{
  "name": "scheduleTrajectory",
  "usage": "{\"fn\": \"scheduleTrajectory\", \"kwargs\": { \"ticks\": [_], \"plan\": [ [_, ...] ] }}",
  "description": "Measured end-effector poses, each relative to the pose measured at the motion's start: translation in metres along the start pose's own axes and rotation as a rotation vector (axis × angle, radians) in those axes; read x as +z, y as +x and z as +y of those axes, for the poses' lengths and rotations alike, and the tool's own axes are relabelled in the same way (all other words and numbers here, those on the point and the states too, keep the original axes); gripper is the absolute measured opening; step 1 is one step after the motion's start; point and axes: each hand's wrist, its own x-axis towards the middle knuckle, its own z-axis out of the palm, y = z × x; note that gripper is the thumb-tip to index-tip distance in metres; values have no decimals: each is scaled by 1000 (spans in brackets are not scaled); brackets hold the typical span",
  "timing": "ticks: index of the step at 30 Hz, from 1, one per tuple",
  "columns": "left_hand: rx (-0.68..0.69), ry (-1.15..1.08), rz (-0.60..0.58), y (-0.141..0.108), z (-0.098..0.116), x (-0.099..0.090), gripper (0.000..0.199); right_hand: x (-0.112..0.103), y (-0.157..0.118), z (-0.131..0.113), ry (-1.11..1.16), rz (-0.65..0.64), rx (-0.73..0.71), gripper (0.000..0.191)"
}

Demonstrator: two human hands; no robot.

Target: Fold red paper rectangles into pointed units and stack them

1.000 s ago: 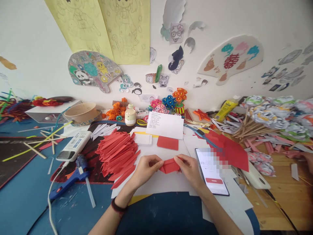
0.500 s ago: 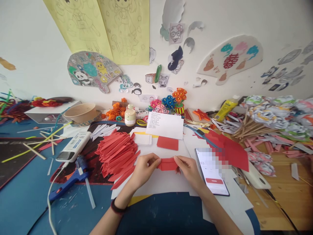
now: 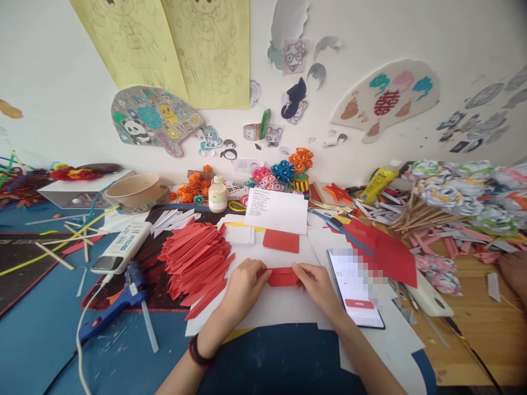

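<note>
A small folded strip of red paper (image 3: 283, 277) is pinched at both ends above white sheets (image 3: 280, 312). My left hand (image 3: 246, 285) grips its left end, thumb and fingers together. At the other end, my right hand (image 3: 316, 286) pinches it the same way. Just beyond lies a flat red paper rectangle (image 3: 281, 241). To the left of my left hand spreads a heap of folded red paper pieces (image 3: 195, 258). A phone (image 3: 357, 291) with a lit screen rests right of my right hand.
A blue glue gun (image 3: 117, 307) and a white power bank (image 3: 122, 247) lie at left. A handwritten sheet (image 3: 275, 213) stands behind, near a cream bottle (image 3: 218, 196). Large red paper (image 3: 391, 249) and paper flowers on sticks (image 3: 448, 192) are at right. Part of another person's hand (image 3: 514, 274) shows at the right edge.
My left fingers have curled further over the strip's left end, and the strip looks folded narrower. Another person's hand has come into view at the right edge.
</note>
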Motion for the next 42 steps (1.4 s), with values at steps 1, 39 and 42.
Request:
{"fn": "scheduleTrajectory", "kwargs": {
  "ticks": [1,39,42],
  "plan": [
    [46,138,29,-2,1,1,20,1,0,2,-41,23,-12,48],
    [717,764,-4,-6,-11,0,21,14,-26,13,-1077,184,-723,17],
    [716,742,15,-10,-12,-1,20,14,-28,15,-1051,161,-750,20]
  ]
}}
